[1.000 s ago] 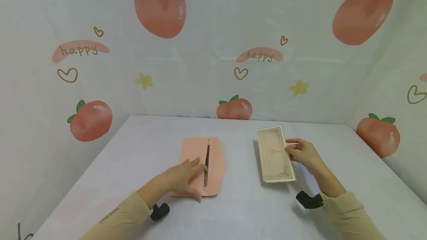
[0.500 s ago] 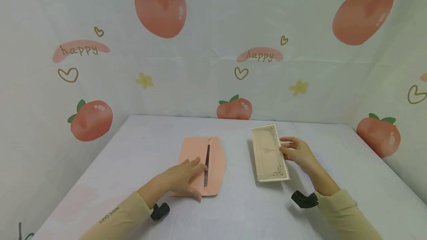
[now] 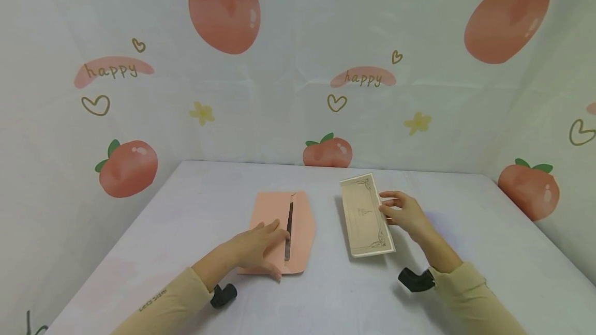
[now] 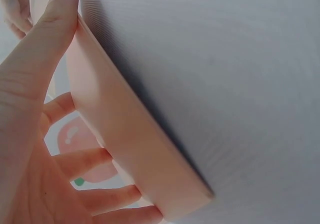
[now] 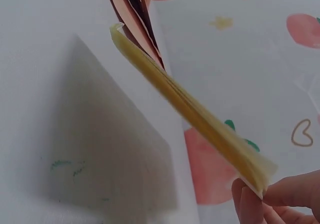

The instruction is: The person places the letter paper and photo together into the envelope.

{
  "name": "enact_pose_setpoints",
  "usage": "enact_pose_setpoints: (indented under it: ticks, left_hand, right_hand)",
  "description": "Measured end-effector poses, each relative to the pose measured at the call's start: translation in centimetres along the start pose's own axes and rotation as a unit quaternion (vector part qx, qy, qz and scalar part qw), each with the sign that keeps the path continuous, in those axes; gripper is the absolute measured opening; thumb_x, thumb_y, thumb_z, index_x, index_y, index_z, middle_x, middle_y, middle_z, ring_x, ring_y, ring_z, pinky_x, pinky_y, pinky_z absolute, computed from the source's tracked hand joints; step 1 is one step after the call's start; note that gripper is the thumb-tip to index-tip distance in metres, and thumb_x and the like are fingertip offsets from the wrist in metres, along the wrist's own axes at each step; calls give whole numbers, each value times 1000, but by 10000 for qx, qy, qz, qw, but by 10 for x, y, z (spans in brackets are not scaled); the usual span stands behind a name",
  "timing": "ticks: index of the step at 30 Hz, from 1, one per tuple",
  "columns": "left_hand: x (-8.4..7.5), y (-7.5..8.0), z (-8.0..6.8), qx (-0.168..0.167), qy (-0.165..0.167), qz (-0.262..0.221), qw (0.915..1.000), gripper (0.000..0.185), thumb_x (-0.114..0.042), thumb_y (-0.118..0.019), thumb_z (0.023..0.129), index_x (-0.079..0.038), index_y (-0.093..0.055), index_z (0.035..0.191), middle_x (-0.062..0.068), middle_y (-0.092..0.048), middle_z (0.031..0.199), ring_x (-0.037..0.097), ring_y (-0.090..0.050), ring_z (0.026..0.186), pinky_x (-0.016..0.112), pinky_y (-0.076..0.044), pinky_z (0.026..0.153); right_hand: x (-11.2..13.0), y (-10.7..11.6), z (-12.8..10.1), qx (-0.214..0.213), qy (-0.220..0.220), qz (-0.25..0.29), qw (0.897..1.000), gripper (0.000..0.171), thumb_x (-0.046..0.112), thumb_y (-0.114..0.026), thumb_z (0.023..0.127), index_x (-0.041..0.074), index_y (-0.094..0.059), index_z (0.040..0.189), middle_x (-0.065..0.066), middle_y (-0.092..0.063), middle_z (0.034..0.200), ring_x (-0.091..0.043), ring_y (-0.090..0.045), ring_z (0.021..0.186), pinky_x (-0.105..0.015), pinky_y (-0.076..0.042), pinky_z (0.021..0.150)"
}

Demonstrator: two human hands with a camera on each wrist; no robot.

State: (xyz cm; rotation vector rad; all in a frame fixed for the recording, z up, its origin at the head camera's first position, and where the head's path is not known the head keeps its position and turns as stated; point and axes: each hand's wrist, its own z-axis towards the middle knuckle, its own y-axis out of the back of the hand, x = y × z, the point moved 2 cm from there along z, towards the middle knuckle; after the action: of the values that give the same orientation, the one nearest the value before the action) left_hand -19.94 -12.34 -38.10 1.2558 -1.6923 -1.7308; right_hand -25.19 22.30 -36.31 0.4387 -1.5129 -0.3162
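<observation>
Left hand (image 3: pixel 261 249) presses flat on pink envelope (image 3: pixel 279 231) on the desk (image 3: pixel 326 293), right hand (image 3: pixel 402 213) pinches the card (image 3: pixel 365 216) lifted at envelope's 3 o'clock (long axes roughly parallel, 12–6).

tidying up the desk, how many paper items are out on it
2: a pink envelope flat under the left hand, and a cream card held up off the table by the right hand. More could be hidden inside the envelope.
</observation>
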Motion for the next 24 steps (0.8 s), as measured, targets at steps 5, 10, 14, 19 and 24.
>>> enact_pose_setpoints:
  ticks: [5, 10, 14, 19, 24]
  left_hand:
    - [0, 1, -1, -10, -8, 2, 10000, 80, -61, -73, 64, -24, -42, 127, 23, -29, 150, 58, -32, 129, 64, -40, 95]
    - [0, 1, -1, 2, 38, -19, 10000, 80, -61, -73, 64, -24, -41, 127, 22, -29, 151, 57, -32, 129, 65, -41, 93]
    - [0, 0, -1, 9, 71, -16, 10000, 80, -61, -73, 64, -24, -42, 128, 20, -29, 151, 56, -32, 130, 64, -42, 93]
    - [1, -2, 0, 13, 92, -35, 10000, 81, -61, -73, 64, -25, -42, 129, 19, -29, 151, 56, -31, 131, 64, -41, 94]
    - [1, -2, 0, 17, 116, -61, 9999, 81, -61, -73, 63, -25, -43, 129, 19, -28, 152, 56, -30, 131, 64, -40, 95]
  right_hand:
    - [2, -4, -1, -34, -13, 65, 10000, 42, 4, -55, 91, -9, -42, 129, -30, -57, 110, -9, -63, 72, -24, -57, 65]
    - [3, -8, 0, -47, 3, 60, 10000, 42, 5, -55, 91, -8, -42, 129, -30, -57, 111, -11, -65, 73, -26, -57, 65]
    - [3, -11, 1, -33, 55, 85, 9999, 42, 6, -55, 91, -8, -43, 129, -31, -57, 111, -11, -65, 72, -26, -57, 64]
    - [4, -15, 1, -42, 90, 114, 9999, 41, 6, -56, 91, -8, -45, 128, -31, -58, 110, -11, -64, 70, -25, -56, 62]
    - [4, -19, 2, 5, 112, 192, 9998, 40, 6, -56, 91, -8, -45, 127, -30, -59, 109, -10, -64, 69, -25, -56, 62]
